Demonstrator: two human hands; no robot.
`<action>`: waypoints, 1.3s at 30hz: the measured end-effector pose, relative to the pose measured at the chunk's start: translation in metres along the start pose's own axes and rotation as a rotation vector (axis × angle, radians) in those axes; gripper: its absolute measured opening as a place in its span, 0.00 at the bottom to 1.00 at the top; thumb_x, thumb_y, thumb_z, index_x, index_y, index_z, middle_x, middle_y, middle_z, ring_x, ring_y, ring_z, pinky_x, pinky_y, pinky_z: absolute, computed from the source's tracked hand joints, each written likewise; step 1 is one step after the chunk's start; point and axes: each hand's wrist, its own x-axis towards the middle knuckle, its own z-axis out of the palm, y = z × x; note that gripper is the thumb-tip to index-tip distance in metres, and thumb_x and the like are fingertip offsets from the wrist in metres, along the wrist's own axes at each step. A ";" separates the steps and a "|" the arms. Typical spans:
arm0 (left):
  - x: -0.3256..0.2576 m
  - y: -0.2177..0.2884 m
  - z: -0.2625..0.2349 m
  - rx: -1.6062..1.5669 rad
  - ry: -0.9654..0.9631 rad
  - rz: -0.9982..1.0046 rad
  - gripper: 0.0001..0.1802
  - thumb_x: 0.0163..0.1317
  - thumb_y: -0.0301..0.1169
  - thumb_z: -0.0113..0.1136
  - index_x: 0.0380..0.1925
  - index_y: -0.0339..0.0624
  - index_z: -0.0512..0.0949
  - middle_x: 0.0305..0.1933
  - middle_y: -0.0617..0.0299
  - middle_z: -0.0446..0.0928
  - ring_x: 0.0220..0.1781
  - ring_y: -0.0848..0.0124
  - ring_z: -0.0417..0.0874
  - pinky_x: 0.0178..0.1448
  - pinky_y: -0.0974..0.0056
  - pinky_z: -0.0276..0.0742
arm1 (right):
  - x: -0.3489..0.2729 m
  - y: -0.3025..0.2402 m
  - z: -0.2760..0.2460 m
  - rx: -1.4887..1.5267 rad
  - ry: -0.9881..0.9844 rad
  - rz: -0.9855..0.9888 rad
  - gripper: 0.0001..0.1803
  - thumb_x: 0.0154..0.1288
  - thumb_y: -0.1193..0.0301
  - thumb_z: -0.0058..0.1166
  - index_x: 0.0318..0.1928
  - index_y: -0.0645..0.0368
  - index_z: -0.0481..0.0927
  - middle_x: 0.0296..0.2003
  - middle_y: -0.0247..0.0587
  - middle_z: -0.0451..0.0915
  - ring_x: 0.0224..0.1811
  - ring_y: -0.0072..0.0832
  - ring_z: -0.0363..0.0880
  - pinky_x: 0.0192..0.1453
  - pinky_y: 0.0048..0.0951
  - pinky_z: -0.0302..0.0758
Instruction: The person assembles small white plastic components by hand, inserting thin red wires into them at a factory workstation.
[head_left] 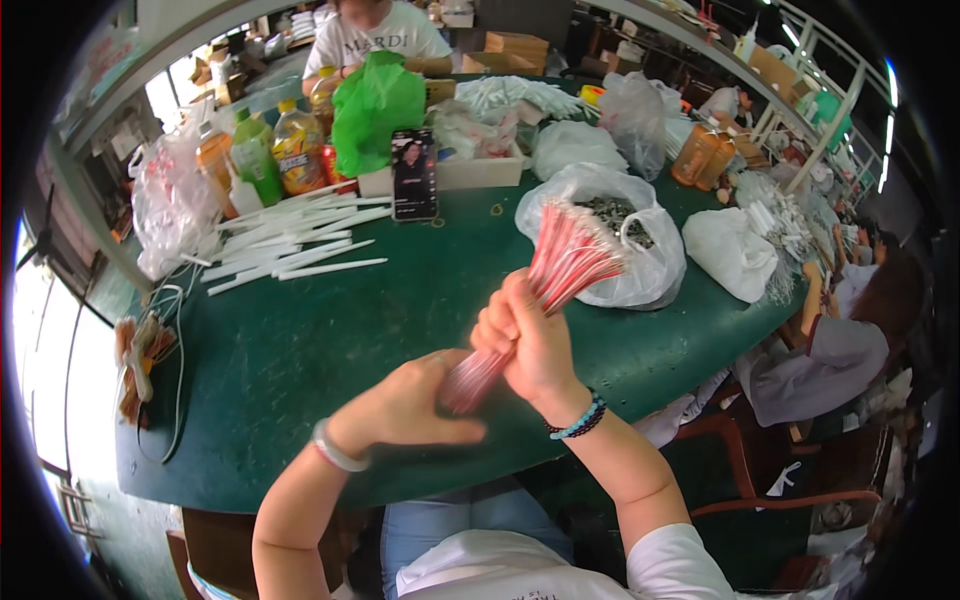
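Note:
My right hand (pixel 530 340) is closed round the middle of a bundle of thin red and white wires (pixel 575 262). The bundle slants above the table, its wide whitish tips fanned out toward the far right. At the bundle's lower end is my left hand (pixel 408 402), thumb stretched out and fingers partly hidden behind the wires. Motion blurs this hand and the lower wire ends a little. Just beyond the fanned tips stands an opened clear plastic bag (pixel 655 275) holding many small dark metal pieces (pixel 622 215).
On the green table (pixel 290 360) lie white tapered sticks (pixel 300 240), a phone (pixel 414 175), bottles (pixel 298 148), a green bag (pixel 378 110) and a white bag (pixel 730 252). A wire bundle (pixel 135 370) and cable hang at left. Other people sit opposite (pixel 385 35) and right (pixel 820 365).

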 end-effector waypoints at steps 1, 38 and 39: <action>-0.003 -0.005 -0.013 0.162 -0.057 0.154 0.48 0.39 0.50 0.76 0.57 0.30 0.70 0.54 0.44 0.75 0.53 0.56 0.80 0.59 0.60 0.73 | 0.000 -0.002 0.004 -0.031 0.000 0.006 0.16 0.73 0.56 0.47 0.29 0.48 0.63 0.18 0.25 0.56 0.17 0.18 0.55 0.25 0.25 0.58; 0.046 -0.084 -0.064 -1.138 -0.374 -0.284 0.35 0.62 0.52 0.60 0.43 0.22 0.75 0.13 0.66 0.64 0.11 0.84 0.58 0.12 0.75 0.50 | 0.060 -0.047 -0.081 -1.012 0.046 -0.551 0.05 0.60 0.81 0.58 0.38 0.64 0.79 0.31 0.36 0.77 0.28 0.18 0.74 0.34 0.20 0.71; 0.046 -0.084 -0.064 -1.154 -0.393 -0.282 0.34 0.63 0.52 0.59 0.44 0.23 0.75 0.13 0.67 0.64 0.11 0.84 0.58 0.13 0.75 0.50 | 0.060 -0.049 -0.081 -1.010 0.049 -0.551 0.05 0.60 0.81 0.58 0.38 0.64 0.79 0.31 0.36 0.77 0.28 0.18 0.74 0.34 0.20 0.71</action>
